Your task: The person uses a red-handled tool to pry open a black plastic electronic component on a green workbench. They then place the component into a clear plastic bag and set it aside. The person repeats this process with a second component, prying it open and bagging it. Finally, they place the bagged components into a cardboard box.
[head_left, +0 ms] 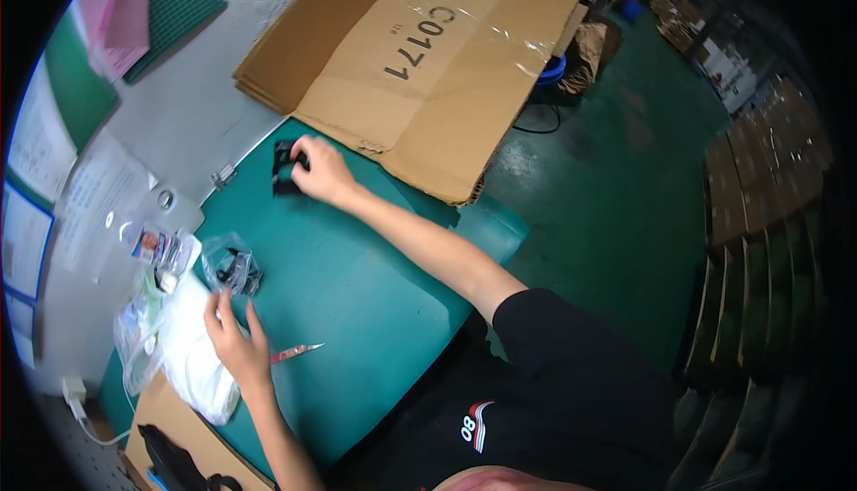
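**Both hands down on the green mat, each at its own black parts**

Fingers of the left hand point(234, 341) are spread and resting flat on the green mat point(357, 295), fingertips just touching the edge of a small clear bag of black parts point(232, 268); it grips nothing. Starting at the far left: white and blue-edged paper sheets point(36, 214) hang on the wall, their print too small to make out, with pink sheets point(116, 9) above them. Next come crumpled clear plastic bags point(147, 312), one carrying a small coloured label, lying against a white bundle point(201, 357) beside the left wrist. Below that, a brown cardboard piece point(170, 420) with a dark object on it is cut off by the lower edge. A red-handled tool point(296, 353) lies on the mat just right of the left hand. Further up, the right hand point(320, 170) curls over a black part point(286, 168) at the mat's far edge, fingertips pressed on it; whether it pinches or merely presses, I cannot tell, as the hand hides much of it. Right of that, flattened brown cardboard boxes point(428, 54) with clear tape and black marking overhang the table.
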`<move>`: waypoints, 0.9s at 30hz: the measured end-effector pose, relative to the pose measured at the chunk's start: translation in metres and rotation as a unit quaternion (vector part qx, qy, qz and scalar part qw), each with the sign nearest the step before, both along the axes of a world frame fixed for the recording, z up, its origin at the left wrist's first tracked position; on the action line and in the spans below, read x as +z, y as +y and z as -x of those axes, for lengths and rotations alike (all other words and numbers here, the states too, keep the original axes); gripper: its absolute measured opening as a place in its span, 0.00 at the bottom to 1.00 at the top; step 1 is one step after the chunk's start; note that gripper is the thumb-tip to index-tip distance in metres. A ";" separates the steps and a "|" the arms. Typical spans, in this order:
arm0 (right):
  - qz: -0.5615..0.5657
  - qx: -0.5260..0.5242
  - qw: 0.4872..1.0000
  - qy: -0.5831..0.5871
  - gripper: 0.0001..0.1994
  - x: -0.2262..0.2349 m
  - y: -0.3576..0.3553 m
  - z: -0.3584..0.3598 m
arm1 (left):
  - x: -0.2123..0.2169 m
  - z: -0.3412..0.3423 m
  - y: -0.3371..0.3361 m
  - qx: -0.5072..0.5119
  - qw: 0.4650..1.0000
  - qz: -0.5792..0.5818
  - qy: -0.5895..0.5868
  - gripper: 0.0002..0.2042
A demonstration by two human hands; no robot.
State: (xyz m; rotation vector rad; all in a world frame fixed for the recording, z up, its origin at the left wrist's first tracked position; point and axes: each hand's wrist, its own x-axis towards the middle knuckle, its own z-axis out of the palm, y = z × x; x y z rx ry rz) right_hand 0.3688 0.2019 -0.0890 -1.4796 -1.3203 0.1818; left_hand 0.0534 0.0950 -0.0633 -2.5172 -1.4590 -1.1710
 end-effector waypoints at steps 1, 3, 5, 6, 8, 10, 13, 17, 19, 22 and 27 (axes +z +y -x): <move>0.015 0.044 0.999 0.010 0.12 -0.004 -0.012 0.009 | -0.002 0.007 -0.016 -0.025 0.999 0.022 0.034 0.20; 0.031 0.075 0.997 0.014 0.12 -0.004 -0.041 0.029 | -0.003 0.011 -0.046 -0.062 0.993 0.065 0.076 0.19; 0.190 0.141 0.971 0.044 0.16 0.003 -0.065 0.034 | -0.009 0.009 -0.066 -0.094 0.985 0.115 0.093 0.18; 0.197 0.141 0.970 0.008 0.20 -0.003 -0.073 0.034 | -0.017 0.007 -0.067 -0.106 0.982 0.123 0.101 0.17; 0.268 0.158 0.950 -0.020 0.24 0.010 -0.087 0.039 | -0.029 0.008 -0.068 -0.114 0.977 0.136 0.116 0.15; 0.282 0.141 0.947 -0.065 0.30 0.009 -0.092 0.038 | -0.026 0.010 -0.067 -0.126 0.969 0.177 0.116 0.12; 0.329 0.180 0.926 -0.041 0.33 0.021 -0.086 0.033 | -0.019 0.008 -0.062 -0.135 0.965 0.185 0.124 0.07; 0.280 0.257 0.915 -0.134 0.33 0.008 -0.078 0.011 | -0.015 0.013 -0.058 -0.126 0.954 0.213 0.168 0.06; 0.274 0.283 0.907 -0.151 0.29 0.008 -0.083 -0.007 | -0.004 0.003 -0.053 -0.094 0.962 0.235 0.105 0.05; 0.228 0.283 0.916 -0.172 0.21 0.011 -0.089 -0.012 | 0.015 -0.012 -0.033 -0.081 0.967 0.239 -0.035 0.04; 0.243 0.310 0.913 -0.104 0.19 0.018 -0.093 0.017 | 0.014 -0.015 -0.013 -0.096 0.984 0.133 -0.073 0.11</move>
